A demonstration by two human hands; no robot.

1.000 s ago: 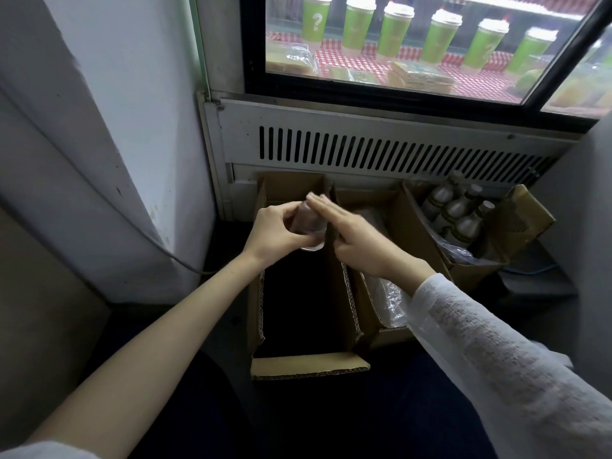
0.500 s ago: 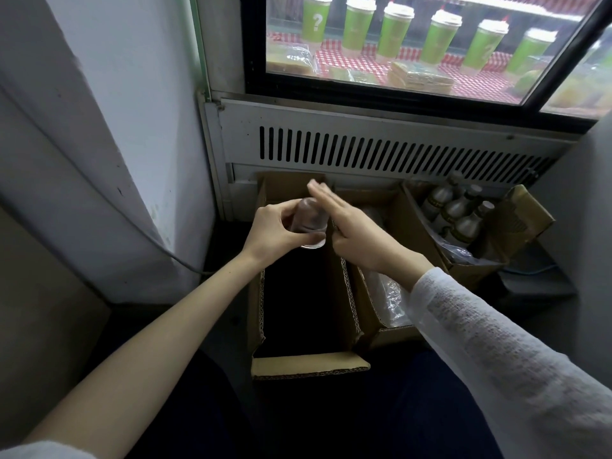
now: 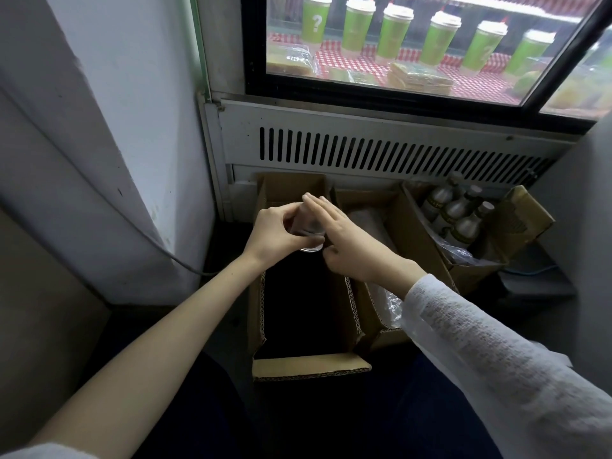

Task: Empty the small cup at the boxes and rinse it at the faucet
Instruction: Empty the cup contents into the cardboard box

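Observation:
A small clear plastic cup (image 3: 307, 226) is held upside down, rim toward me, over the dark open cardboard box (image 3: 258, 313) on the floor. My left hand (image 3: 275, 236) grips the cup from the left with fingers and thumb. My right hand (image 3: 344, 243) lies flat with straight fingers against the cup's right side and bottom. Whatever is inside the cup and the box is too dark to make out.
A second box (image 3: 374, 329) with clear plastic wrap stands right of the first. Further right, a third box (image 3: 477, 276) holds several bottles. Behind them stands a white vent grille (image 3: 397, 154) under a display case with green cups (image 3: 394, 31). A white wall (image 3: 99, 127) closes the left.
My right hand has slid slightly up along the cup, its fingers now flat over the bottom. The left hand and cup stay nearly in place over the box.

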